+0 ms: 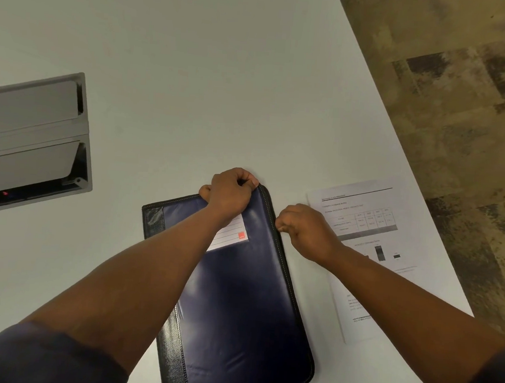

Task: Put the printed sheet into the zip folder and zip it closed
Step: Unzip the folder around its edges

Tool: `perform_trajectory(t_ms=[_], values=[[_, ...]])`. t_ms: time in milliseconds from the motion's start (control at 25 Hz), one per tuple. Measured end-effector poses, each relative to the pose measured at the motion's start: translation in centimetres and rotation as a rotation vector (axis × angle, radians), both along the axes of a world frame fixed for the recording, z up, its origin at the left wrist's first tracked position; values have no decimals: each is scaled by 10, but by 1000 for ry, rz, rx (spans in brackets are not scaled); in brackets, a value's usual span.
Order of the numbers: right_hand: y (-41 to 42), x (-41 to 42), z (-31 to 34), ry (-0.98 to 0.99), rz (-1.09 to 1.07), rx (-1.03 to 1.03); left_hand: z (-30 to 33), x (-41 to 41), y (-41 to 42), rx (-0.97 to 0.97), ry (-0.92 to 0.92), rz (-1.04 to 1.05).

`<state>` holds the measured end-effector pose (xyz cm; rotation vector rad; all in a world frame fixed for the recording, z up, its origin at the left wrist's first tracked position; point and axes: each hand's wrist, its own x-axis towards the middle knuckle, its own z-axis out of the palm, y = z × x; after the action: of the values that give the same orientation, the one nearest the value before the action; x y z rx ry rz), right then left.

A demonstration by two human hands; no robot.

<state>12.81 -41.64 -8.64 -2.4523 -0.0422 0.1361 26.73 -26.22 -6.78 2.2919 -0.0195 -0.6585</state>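
Zip folder (238, 295) flat at centre-bottom of frame, dark blue, closed cover up. Left hand (230, 194) curled over its top edge near upper right corner, gripping. Right hand (305, 228) curled at folder's right edge, pinching at the zipper line; pull itself too small to tell. Printed sheet (372, 217) just right of folder, partly under right forearm. All on white table (194, 67); recessed grey cable box (31, 134) at left; mottled carpet (459, 116) upper right.
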Motion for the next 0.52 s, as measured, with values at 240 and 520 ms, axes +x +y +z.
perform_trajectory(t_ms=[240, 520], values=[[3, -21, 6, 69, 34, -3, 1, -1, 0, 4, -5, 6], [13, -78, 14, 240, 56, -54, 1, -3, 0, 32, -35, -13]])
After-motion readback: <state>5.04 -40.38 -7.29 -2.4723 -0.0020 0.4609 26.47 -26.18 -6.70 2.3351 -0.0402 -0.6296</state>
